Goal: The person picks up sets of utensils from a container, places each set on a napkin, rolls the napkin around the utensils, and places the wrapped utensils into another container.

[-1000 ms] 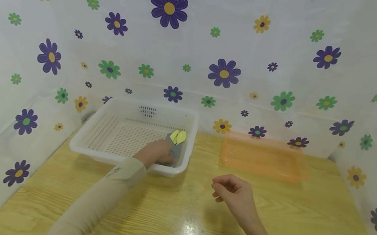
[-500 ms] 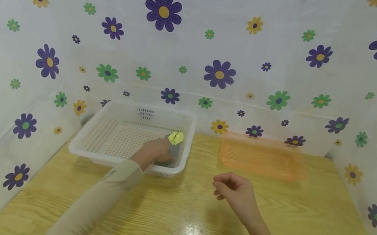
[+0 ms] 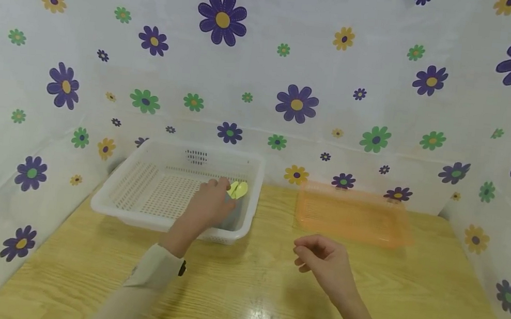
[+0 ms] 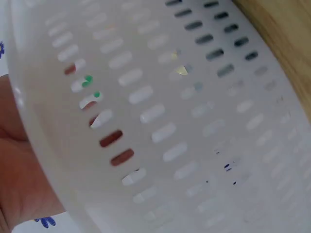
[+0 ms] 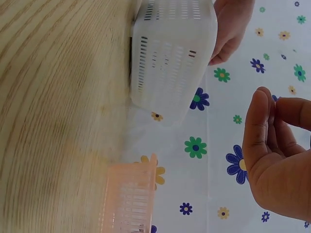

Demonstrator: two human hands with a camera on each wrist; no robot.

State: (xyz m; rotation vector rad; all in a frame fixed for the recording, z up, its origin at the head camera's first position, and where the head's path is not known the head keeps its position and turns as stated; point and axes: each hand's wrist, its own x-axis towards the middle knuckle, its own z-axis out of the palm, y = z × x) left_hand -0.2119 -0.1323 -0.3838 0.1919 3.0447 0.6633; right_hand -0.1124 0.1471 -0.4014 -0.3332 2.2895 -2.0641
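Note:
My left hand (image 3: pixel 208 204) is inside the right end of the white basket (image 3: pixel 103 200), over a grey flat thing (image 3: pixel 231 219). Close to its fingertips is a yellow piece (image 3: pixel 238 190) with two leaf-like lobes, lying against the grey. Thumb and forefinger are spread apart, with nothing visible gripped between them. In the left wrist view, the basket's slotted wall (image 4: pixel 194 145) hides most of that hand (image 4: pixel 24 170). My right hand (image 3: pixel 324 263) hovers above the table, fingers loosely curled and holding nothing. In the right wrist view, this hand's (image 5: pixel 277 155) thumb and fingertips come close together.
An orange basket (image 3: pixel 350 234) stands at the back right of the wood-grain table (image 3: pixel 261 279). Behind and at both sides hangs a white flowered curtain (image 3: pixel 256 61). The white basket's raised rim (image 3: pixel 256 196) runs beside my left hand.
My left hand has lifted and turned within the white basket, its fingers shifting up toward the yellow piece. The right hand stays almost still. The head view has tilted slightly.

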